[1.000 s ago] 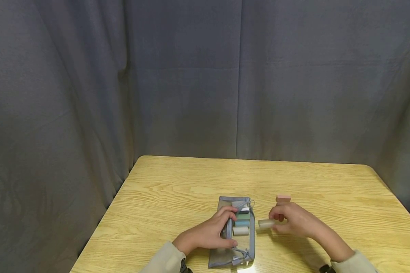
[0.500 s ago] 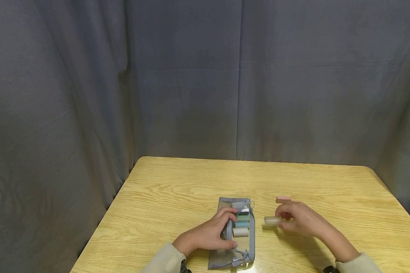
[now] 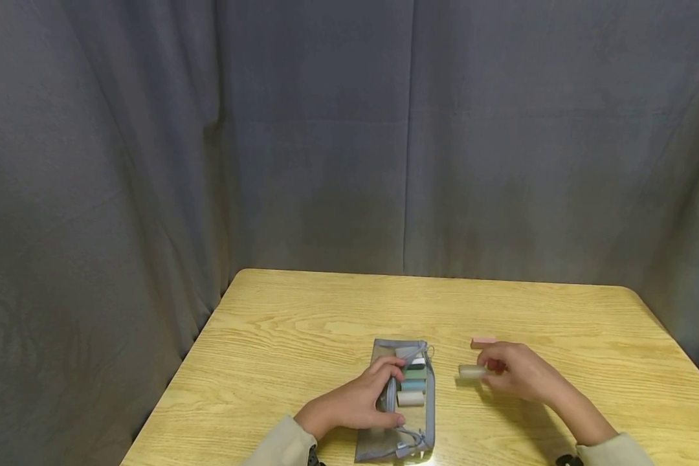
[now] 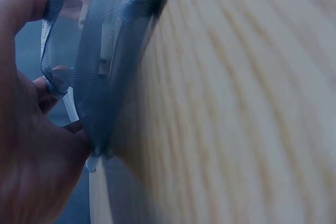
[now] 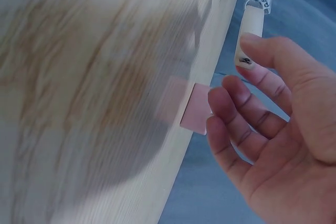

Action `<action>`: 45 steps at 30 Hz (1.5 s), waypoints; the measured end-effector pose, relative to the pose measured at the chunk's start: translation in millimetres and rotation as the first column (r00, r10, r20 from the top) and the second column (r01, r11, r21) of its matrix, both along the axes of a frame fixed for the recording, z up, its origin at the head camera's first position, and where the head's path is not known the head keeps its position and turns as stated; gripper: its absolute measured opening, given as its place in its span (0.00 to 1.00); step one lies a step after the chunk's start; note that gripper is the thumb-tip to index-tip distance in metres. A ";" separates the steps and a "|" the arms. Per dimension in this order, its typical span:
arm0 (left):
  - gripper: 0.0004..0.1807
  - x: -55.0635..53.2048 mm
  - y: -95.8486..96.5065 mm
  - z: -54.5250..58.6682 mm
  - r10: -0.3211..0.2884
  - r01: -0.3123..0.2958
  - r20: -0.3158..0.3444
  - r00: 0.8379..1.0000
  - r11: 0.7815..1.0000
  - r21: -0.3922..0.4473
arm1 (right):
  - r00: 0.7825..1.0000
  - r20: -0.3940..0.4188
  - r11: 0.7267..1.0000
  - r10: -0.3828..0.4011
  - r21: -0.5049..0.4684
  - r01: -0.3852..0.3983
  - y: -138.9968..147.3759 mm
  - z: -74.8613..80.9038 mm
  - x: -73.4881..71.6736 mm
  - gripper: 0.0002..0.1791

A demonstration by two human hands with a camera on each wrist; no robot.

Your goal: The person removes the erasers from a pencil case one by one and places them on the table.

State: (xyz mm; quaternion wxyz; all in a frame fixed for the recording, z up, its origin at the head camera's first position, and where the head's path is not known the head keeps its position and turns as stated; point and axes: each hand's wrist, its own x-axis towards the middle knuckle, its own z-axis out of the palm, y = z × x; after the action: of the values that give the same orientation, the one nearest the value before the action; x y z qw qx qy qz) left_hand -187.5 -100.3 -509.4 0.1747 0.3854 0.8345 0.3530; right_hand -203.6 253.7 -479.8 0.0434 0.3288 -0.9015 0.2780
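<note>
A see-through zip pouch (image 3: 430, 417) with grey-blue edging lies open on the table. My left hand (image 3: 361, 400) grips its opened zip edge, thumb and fingers spread along it; in the left wrist view the mesh side of the pouch (image 4: 113, 56) stands up from the table. Inside lie several small blocks, among them a white one (image 3: 410, 399), a blue one (image 3: 412, 385) and a green one (image 3: 415, 373). To the right, my right hand (image 3: 521, 370) pinches a cream-coloured, eraser-like stick (image 5: 252, 30) between thumb and index finger. A black mark shows near its end.
A pink block (image 3: 482, 342) stands on the wooden table (image 3: 303, 310), just beyond the right hand's fingers. Grey curtains (image 3: 326, 162) hang behind the table and along its sides.
My right hand has moved right and slightly away from me with the cream stick, drawing off from the pouch towards the pink block. The left hand keeps its grip on the pouch.
</note>
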 end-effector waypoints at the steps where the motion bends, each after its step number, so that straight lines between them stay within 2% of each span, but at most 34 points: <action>1: 0.28 0.1 0.1 0.0 -0.002 0.002 -0.003 1.000 1.000 0.000 | 1.000 0.003 1.000 -0.005 0.001 0.005 1.1 -0.5 -0.5 0.13; 9: 0.28 0.0 0.4 -0.2 -0.004 0.004 -0.013 1.000 1.000 0.002 | 0.997 0.057 0.998 -0.054 0.039 0.052 8.0 -1.5 -5.2 0.09; 17: 0.28 -0.1 -0.4 -0.8 -0.004 0.004 -0.010 1.000 1.000 0.002 | 0.996 0.041 0.996 -0.085 0.045 0.083 12.3 -3.7 -8.0 0.10; 23: 0.27 -0.3 -0.7 -2.4 -0.008 0.008 -0.026 1.000 1.000 0.000 | 0.992 0.070 0.993 -0.109 0.059 0.105 15.4 -4.4 -9.5 0.09; 34: 0.27 -0.3 -0.9 -2.3 -0.003 0.003 -0.015 1.000 1.000 -0.001 | 0.984 0.101 0.988 -0.148 0.069 0.141 23.2 -5.6 -12.9 0.08; 45: 0.28 -1.3 -1.4 -2.9 -0.004 0.004 -0.020 1.000 1.000 -0.002 | 0.979 0.090 0.981 -0.181 0.093 0.173 28.2 -6.6 -14.0 0.08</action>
State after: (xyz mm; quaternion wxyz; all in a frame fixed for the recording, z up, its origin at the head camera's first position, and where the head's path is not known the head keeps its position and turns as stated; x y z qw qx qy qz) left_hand -188.8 -101.8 -512.4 0.1676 0.3905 0.8356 0.3482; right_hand -217.6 281.9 -486.5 0.0099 0.2346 -0.9392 0.2506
